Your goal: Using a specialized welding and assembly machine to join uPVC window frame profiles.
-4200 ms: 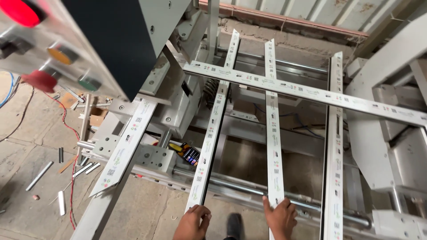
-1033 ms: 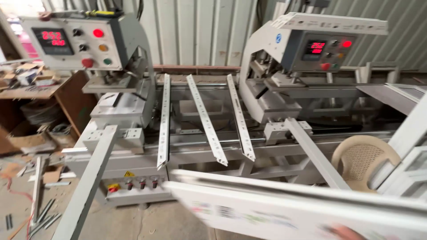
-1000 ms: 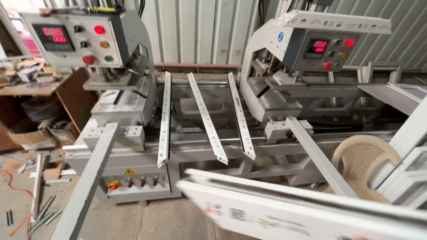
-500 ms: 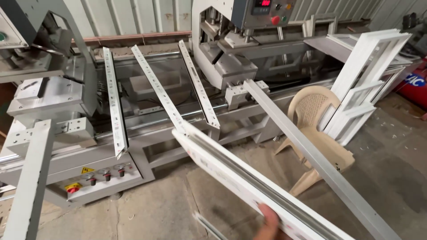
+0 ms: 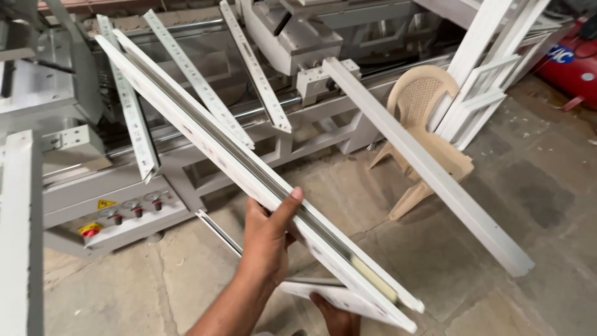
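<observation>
A long white plastic frame profile (image 5: 205,143) runs diagonally from the upper left down to the lower right, its far end over the machine. My left hand (image 5: 268,239) grips it near the middle, thumb up against its edge. My right hand (image 5: 336,314) is underneath near the lower end, fingers against a second white piece (image 5: 311,291) that lies below the profile. Both hands hold this piece clear of the floor.
A grey double-head cutting machine (image 5: 74,186) with several white support arms (image 5: 134,115) stands behind, with red buttons on its front. A beige plastic chair (image 5: 429,124), leaning white window frames (image 5: 485,68), a long white bar (image 5: 429,168) and a red tank (image 5: 575,62) stand to the right.
The view has swung down and to the right. The white profile has turned so that its far end points at the machine, and my left hand now shows gripping it.
</observation>
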